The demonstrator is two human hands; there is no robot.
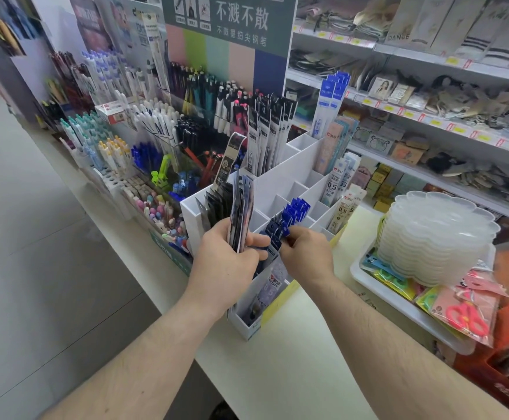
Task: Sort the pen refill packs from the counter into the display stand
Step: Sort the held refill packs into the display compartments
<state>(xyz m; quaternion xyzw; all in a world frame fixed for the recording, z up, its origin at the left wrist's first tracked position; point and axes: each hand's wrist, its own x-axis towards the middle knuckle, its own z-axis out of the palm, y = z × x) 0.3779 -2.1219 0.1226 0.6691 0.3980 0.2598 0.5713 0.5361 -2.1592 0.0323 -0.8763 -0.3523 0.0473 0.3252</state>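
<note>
My left hand [226,262] grips a bundle of several dark, upright refill packs [241,207] in front of the white display stand [286,174]. My right hand [306,253] pinches the top of a blue refill pack [286,225] that stands in a near compartment among other blue packs [297,207]. The stand's compartments hold black packs [270,131] at the back left, white 0.5 packs [336,180] on the right and tall blue-topped packs [329,101] at the back. Some middle compartments look empty.
A small white box [259,301] with more packs sits on the cream counter [307,359] under my hands. Pen racks [144,131] fill the left. A white tray [404,301] with stacked clear plastic dishes [438,237] and scissors packs [465,313] lies right.
</note>
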